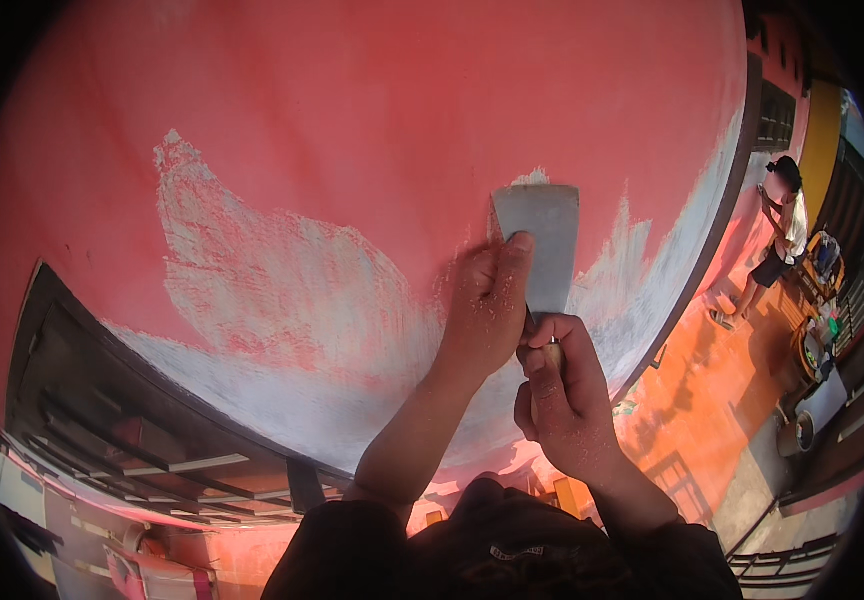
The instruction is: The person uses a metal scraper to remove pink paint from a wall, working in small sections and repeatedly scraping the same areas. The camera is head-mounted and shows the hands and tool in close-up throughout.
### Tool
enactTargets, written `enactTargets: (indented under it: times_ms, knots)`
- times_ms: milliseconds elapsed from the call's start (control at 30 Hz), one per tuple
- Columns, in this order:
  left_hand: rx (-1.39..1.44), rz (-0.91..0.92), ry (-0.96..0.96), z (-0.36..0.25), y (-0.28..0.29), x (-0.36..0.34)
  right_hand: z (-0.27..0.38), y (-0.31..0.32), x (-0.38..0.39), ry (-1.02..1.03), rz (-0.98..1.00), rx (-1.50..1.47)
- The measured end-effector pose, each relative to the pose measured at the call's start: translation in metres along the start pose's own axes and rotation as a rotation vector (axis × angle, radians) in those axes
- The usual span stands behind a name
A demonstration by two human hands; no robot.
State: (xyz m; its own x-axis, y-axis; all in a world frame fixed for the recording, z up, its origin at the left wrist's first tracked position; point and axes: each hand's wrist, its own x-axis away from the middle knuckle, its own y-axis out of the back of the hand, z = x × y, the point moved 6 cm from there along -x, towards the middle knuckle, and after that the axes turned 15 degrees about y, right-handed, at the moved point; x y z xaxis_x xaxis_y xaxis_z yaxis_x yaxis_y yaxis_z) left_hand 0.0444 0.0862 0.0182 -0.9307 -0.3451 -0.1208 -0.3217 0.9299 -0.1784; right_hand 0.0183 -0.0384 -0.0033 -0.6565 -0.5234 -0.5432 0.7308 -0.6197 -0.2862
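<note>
A wide scraper [554, 245] with a flat grey metal blade lies against the pink painted wall [402, 120], its broad edge uppermost. My right hand [570, 405] is closed around its short handle, of which only a light-coloured end shows. My left hand [489, 305] grips the left side of the blade, the thumb pressed on its face. Pale flecks cling to both hands. Left of the blade spreads a large whitish patch [272, 280] of stripped wall with ragged edges. Another bare patch [620, 265] lies to its right. Above the blade's top edge a small strip of pale wall shows.
A dark-framed window with bars [142, 430] is at the lower left. At the far right another person [787, 225] stands by the wall with raised arms. Near them are a chair with things on it [822, 260] and a bucket [797, 435] on the orange floor [692, 400].
</note>
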Motion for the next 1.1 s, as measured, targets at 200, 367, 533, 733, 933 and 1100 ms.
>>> enactTargets:
  times_ms: [200, 367, 533, 733, 933, 1100]
  knots:
    - [0.036, 0.008, 0.136, 0.022, -0.002, 0.005, -0.008, 0.007, 0.017, -0.061, -0.042, -0.033]
    - [-0.006, -0.032, 0.075, 0.012, -0.002, 0.003, -0.003, 0.007, 0.01, -0.034, 0.022, -0.005]
    - [-0.057, -0.055, 0.08, 0.009, -0.005, 0.006, -0.008, 0.009, 0.01, -0.027, 0.007, 0.006]
    - [-0.027, -0.045, 0.123, 0.013, -0.002, 0.009, -0.004, 0.007, 0.015, -0.047, 0.014, -0.01]
    - [-0.159, -0.029, -0.034, -0.009, 0.001, -0.002, -0.009, 0.013, -0.004, 0.01, 0.074, 0.04]
    - [-0.105, 0.059, 0.094, 0.059, 0.007, 0.022, -0.034, 0.037, 0.045, -0.005, 0.054, 0.086]
